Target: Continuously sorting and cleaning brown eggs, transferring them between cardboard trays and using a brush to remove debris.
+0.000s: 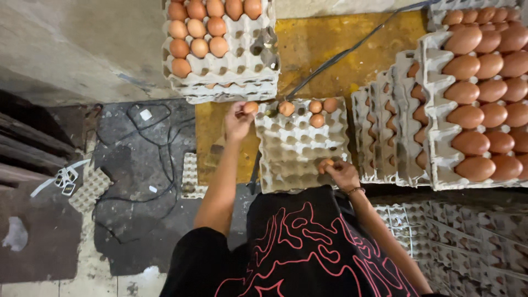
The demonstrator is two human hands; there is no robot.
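The left hand [237, 118] is pinching a brown egg [251, 106] between its fingertips, holding it just off the far left corner of the grey tray [300, 159], the near-empty pulp tray lying in front of the person. The right hand [342, 172] is curling round a second egg [326, 163] at the tray's near right edge, fingers closed over it so only the top of the shell is showing. I am taking that tray as the landmark for everything else.

Along its far row three or four eggs [316, 113] are already sitting in cups, just right of the left hand's egg, so the nearest open cups are lying directly beside that hand, towards the tray's middle. The left hand is the nearer one to that far row; the right hand is hovering over the empty near row. The long axis of the left egg I cannot judge.

Beyond the tray's far left corner a stack of trays [220, 77] is standing, half filled. To the tray's right, full trays of larger brown eggs [478, 104] are leaning against each other. A dark cable [352, 49] is running away from the tray's far edge across the yellow floor [308, 44]. The person's black printed shirt [308, 247] is covering the tray's near edge, and the trays on the right are cut off by the frame
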